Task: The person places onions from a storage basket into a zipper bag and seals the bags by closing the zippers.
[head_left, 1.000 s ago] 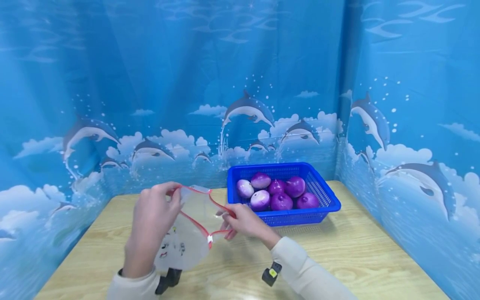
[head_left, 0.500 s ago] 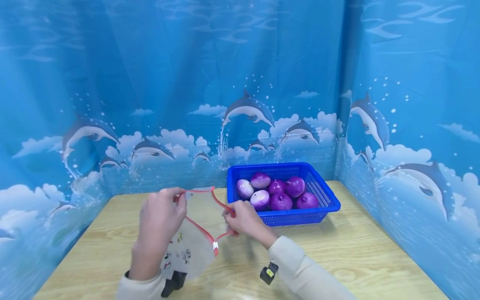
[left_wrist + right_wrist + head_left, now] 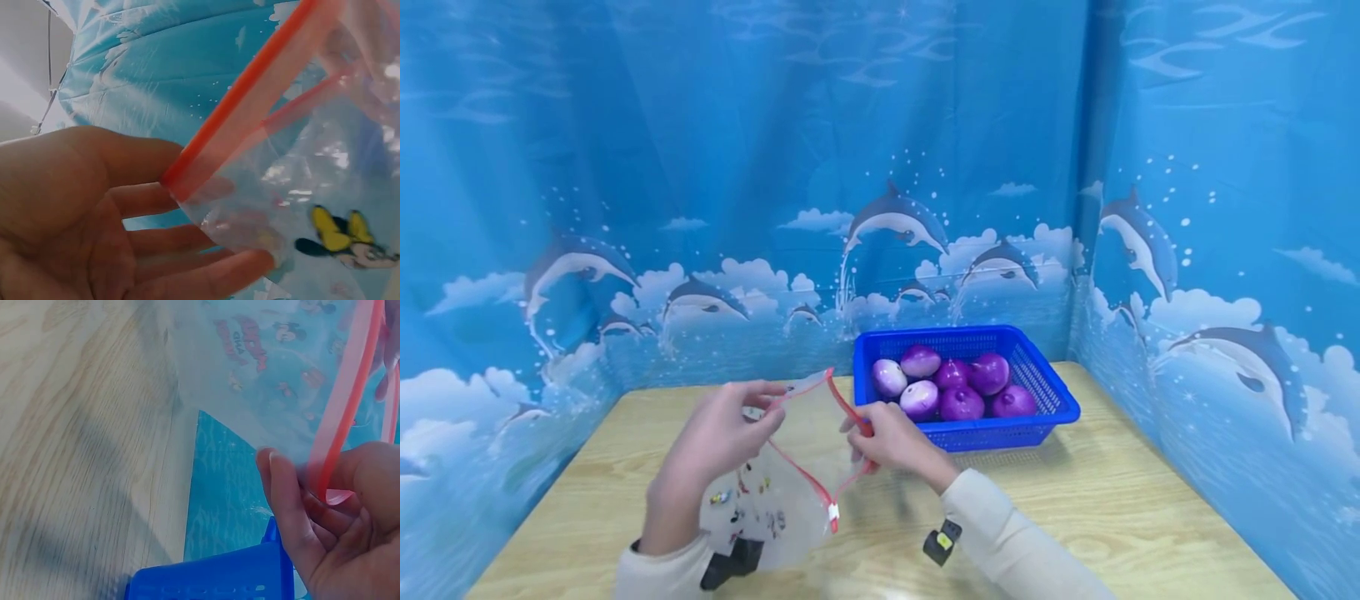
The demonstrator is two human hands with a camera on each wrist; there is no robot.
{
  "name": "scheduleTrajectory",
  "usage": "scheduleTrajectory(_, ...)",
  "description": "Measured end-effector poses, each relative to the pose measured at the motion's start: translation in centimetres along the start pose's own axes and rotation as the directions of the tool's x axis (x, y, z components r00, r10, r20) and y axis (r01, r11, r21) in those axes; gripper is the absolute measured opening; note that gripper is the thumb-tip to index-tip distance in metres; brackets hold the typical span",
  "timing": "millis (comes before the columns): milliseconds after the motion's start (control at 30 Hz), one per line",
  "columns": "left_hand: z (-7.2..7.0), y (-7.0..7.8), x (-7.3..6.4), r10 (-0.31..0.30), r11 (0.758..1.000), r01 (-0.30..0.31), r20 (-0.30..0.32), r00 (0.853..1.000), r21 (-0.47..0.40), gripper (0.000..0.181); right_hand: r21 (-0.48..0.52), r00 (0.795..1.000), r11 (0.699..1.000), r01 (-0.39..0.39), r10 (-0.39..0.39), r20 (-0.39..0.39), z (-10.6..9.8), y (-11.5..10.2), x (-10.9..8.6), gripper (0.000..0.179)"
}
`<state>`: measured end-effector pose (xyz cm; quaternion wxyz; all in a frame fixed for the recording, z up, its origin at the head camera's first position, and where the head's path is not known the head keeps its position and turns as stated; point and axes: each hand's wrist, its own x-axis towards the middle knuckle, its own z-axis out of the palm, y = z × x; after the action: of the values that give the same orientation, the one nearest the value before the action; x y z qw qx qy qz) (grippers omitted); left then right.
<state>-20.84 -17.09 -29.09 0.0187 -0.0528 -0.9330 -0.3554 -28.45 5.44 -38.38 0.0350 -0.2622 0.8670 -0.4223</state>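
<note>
A clear zip bag (image 3: 797, 521) with red zipper strips and printed cartoon figures hangs between my two hands, its mouth spread wide. In the head view, a white slider (image 3: 833, 512) sits at the near corner of the mouth. My left hand (image 3: 718, 433) pinches the left end of the red edge between thumb and forefinger; the left wrist view shows its other fingers spread behind the film. On the opposite side, my right hand (image 3: 897, 442) pinches the red strip (image 3: 344, 419) with its thumb and fingers. Inside the bag I see only printed film.
Right of the bag stands a blue plastic basket (image 3: 992, 427) holding several purple onions (image 3: 962, 403), two of them paler. It rests on a light wooden table (image 3: 1120, 500). A blue dolphin-print curtain (image 3: 760, 167) closes off the back and sides.
The bag's mouth has spread wider, with its slider corner lower and slightly right. My left hand's fingers have loosened and straightened along the edge. The right hand has barely moved.
</note>
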Motion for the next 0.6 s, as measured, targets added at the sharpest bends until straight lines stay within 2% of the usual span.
scheduleTrajectory(100, -0.1, -0.3, 0.1, 0.013, 0.999, -0.01, 0.079, 0.997, -0.042, 0.046, 0.002, 1.0, 1.0, 0.009, -0.009, 0.017, 0.0, 0.0, 0.0, 0.02)
scheduleTrajectory(200, -0.2, -0.7, 0.1, 0.033, 0.996, -0.023, 0.113, 0.993, -0.085, 0.046, 0.016, 0.999, 1.0, 0.02, -0.021, 0.031, 0.0, 0.1, 0.0, 0.021)
scheduleTrajectory(367, -0.2, -0.9, 0.2, 0.026, 0.991, -0.01, 0.12, 0.992, -0.134, 0.045, 0.065, 0.997, 0.997, 0.04, -0.044, 0.061, -0.2, 0.3, -0.1, 0.021)
scheduleTrajectory(600, -0.1, -0.9, 0.3, 0.0, 0.991, 0.015, 0.109, 0.994, -0.135, 0.045, 0.228, 0.996, 0.973, 0.036, -0.054, 0.075, -0.8, 1.2, -0.3, 0.024)
